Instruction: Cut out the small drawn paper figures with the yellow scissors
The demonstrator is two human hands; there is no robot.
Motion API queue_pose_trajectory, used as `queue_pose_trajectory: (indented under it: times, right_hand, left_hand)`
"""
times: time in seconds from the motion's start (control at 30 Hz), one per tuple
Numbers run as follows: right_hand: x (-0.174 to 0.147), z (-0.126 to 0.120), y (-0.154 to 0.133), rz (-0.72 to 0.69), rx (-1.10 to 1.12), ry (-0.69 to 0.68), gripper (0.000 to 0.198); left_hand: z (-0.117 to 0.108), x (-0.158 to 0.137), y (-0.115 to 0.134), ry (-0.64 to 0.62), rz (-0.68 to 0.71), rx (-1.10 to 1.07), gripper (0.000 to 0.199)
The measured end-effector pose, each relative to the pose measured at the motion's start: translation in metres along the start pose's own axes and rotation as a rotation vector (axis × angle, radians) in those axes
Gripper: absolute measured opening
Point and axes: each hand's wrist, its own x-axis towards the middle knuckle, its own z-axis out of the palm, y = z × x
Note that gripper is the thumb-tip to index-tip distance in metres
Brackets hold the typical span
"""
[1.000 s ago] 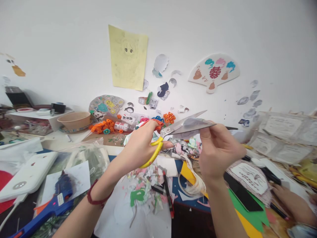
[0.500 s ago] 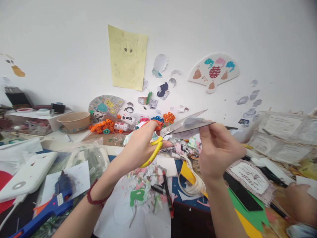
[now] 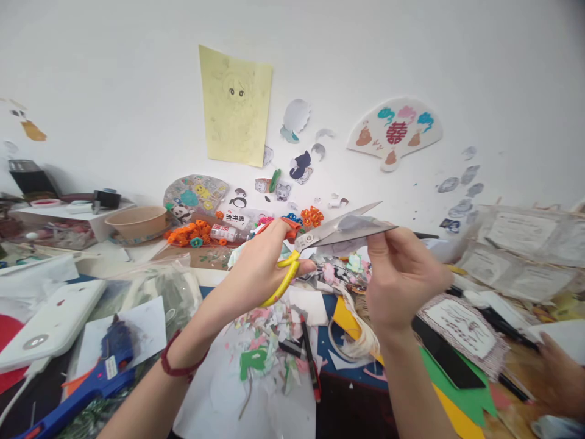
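The left hand (image 3: 260, 253) wraps its grip around the yellow handles (image 3: 287, 284) of parted scissors (image 3: 305, 240), while the right hand (image 3: 404, 281) pinches paper (image 3: 354, 223) between the blades (image 3: 326, 229), above scattered scraps (image 3: 255, 360).

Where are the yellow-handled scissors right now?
In the head view, near the centre, the scissors sit open in the left hand, pointing toward the right hand.
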Motion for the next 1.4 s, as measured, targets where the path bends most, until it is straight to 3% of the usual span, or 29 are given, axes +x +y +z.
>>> queue_pose_trajectory:
  times: [0.2,0.43,0.6,0.7,0.87,1.4]
  right_hand:
    - [0.000,0.000,0.001,0.003,-0.033,-0.003,0.006]
    - [0.005,-0.001,0.008,-0.011,-0.014,0.053,0.007]
    - [0.000,0.000,0.006,0.011,-0.064,-0.049,0.008]
    - [-0.005,0.003,0.003,-0.013,-0.066,-0.128,0.005]
    - [-0.009,0.007,-0.002,-0.066,-0.098,-0.205,0.005]
    - [-0.005,0.003,0.001,-0.006,-0.074,-0.150,0.003]
  left_hand:
    - [0.001,0.001,0.001,-0.014,-0.010,0.002,0.023]
    - [-0.022,0.006,-0.017,-0.054,-0.010,-0.207,0.027]
    - [-0.016,0.005,-0.009,0.135,-0.119,-0.515,0.028]
    - [-0.005,0.002,0.006,0.224,-0.076,-0.601,0.027]
    - [0.003,-0.001,0.015,0.318,-0.095,-0.560,0.029]
    - [-0.004,0.001,0.007,0.331,-0.070,-0.481,0.021]
